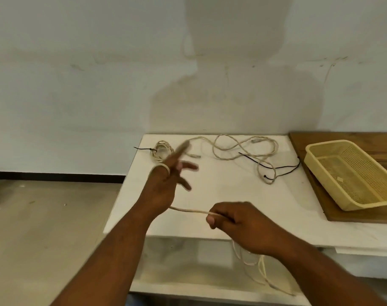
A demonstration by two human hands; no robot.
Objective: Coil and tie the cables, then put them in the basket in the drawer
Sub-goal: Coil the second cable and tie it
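A cream cable [189, 210] is looped around my left hand [166, 182], which is raised over the white table [232, 195] with blurred, spread fingers. From there the cable runs to my right hand [234, 221], which pinches it in curled fingers near the table's front edge. Its slack hangs below the table edge. A coiled cream cable [161, 151] tied with a black tie lies at the back left. A loose cream cable [243, 151] sprawls at the back middle, with a black tie [280, 167] across it. A yellow basket [353, 173] stands at the right.
The basket sits on a brown wooden surface [342, 138] next to the white table. A white wall rises just behind the table. Bare concrete floor lies to the left. A lower white shelf shows under the table's front edge.
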